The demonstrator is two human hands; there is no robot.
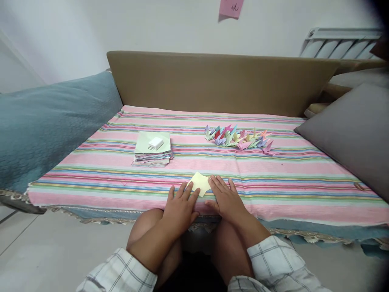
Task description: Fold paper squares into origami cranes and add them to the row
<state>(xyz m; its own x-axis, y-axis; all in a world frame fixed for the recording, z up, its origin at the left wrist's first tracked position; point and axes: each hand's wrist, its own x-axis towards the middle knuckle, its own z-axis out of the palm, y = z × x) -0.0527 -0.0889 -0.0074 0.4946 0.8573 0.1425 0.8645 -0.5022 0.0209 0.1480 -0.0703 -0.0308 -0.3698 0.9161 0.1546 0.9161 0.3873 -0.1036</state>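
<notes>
Striped cloth beneath everything. Origami crane cluster beyond right hand; square-paper stack beyond left hand. Both grips flat, fingers spread, clasping nothing. Yellow paper between hands, long axis seemingly left-right, both hands' fingertips touching it, neither nearer. White plug adapter atop stack.

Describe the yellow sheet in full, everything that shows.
The yellow sheet is small, pale and plain, and looks like thin paper. It lies roughly flat on the striped cloth, near the front edge, turned so that one corner points away from the person and another towards them. The left grip has fingertips on its left and lower side; the right grip has fingertips at its right corner. Fingers hide parts of its outline, and any creases are too faint to tell.
</notes>
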